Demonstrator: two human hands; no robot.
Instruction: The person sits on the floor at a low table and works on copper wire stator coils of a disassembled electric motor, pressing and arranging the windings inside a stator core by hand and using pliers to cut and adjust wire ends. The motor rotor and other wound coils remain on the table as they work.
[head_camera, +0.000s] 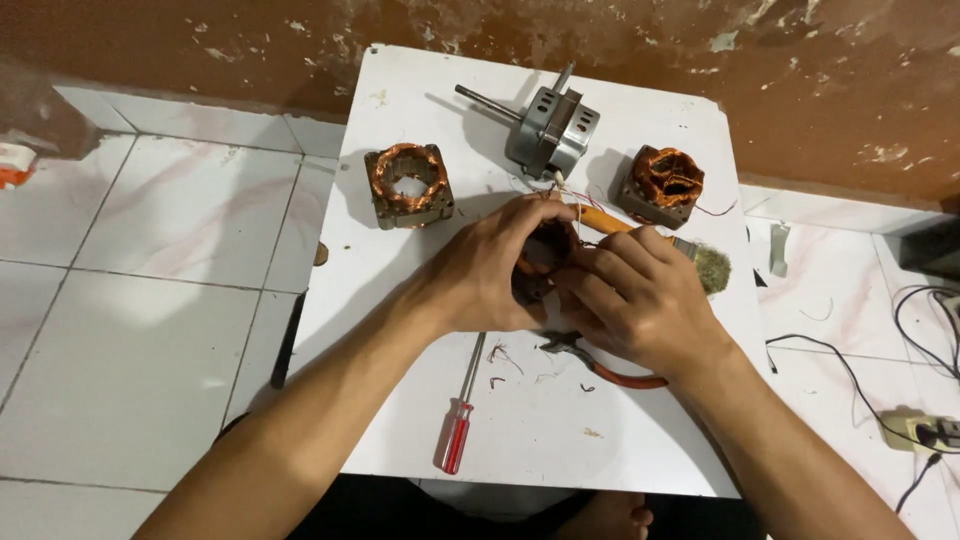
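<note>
Both hands hold one motor stator (545, 250) with copper winding above the middle of the white desk (400, 300). The left hand (490, 270) is wrapped around its left side, and the right hand (640, 295) grips its right side with closed fingers. Pliers (600, 365) lie under the right hand, and a red screwdriver (460, 420) lies near the front edge.
</note>
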